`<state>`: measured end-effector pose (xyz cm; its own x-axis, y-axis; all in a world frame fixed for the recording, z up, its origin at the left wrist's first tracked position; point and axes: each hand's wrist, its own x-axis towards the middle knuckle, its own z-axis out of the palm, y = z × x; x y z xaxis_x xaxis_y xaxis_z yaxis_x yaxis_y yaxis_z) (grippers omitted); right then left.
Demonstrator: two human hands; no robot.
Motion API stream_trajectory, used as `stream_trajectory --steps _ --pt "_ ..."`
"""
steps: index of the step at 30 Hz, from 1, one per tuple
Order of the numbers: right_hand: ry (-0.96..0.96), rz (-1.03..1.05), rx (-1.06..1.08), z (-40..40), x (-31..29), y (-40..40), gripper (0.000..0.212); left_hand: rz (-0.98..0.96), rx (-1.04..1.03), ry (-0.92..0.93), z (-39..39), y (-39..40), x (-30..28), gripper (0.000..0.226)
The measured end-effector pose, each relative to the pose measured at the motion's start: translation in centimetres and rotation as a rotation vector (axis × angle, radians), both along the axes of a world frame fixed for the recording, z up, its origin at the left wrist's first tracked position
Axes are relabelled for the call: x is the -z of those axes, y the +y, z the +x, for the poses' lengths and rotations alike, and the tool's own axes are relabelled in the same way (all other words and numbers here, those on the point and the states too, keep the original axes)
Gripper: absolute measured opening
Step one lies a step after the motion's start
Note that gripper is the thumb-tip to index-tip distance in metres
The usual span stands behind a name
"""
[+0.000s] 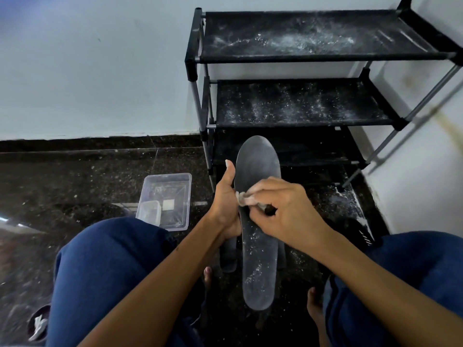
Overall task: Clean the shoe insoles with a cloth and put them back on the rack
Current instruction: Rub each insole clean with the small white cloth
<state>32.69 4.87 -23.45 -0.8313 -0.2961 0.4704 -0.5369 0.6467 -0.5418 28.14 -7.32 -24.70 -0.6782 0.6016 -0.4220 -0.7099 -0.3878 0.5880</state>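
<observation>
Now | left grip point(226, 209) clasps insole point(258, 221) edge | right grip point(283, 209) pinches cloth point(244, 199) on insole

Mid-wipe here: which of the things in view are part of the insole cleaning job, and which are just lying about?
Part of the job:
- insole, gripped at its edge by the left hand
- cloth, pinched in the right hand against the insole
- shoe rack, shelves dusted with white powder

Lying about:
- clear plastic tub on the floor
- dark slipper under the insole
- small bowl, bottom left
</observation>
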Motion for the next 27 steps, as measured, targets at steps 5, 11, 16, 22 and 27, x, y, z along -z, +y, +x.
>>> stream_trajectory --steps 5,11,16,22,27 --pt "-0.155 0.03 -0.116 0.6 -0.7 0.3 0.014 0.008 -0.055 -0.017 -0.3 -0.1 -0.1 0.083" --pt "0.114 -0.021 0.204 -1.0 -1.1 0.8 0.02 0.013 0.028 0.021 0.1 0.3 -0.3 0.083" --pt "-0.003 0.076 0.003 0.5 0.4 -0.1 0.021 -0.035 0.011 0.0 -0.5 0.0 0.2 0.088" --pt "-0.05 0.078 -0.128 0.9 0.0 -0.2 0.015 -0.034 0.011 -0.002 -0.5 -0.2 0.0 0.089" --pt "0.102 0.071 0.038 0.3 0.1 -0.2 0.016 -0.023 0.02 -0.003 -0.6 -0.2 -0.3 0.089"
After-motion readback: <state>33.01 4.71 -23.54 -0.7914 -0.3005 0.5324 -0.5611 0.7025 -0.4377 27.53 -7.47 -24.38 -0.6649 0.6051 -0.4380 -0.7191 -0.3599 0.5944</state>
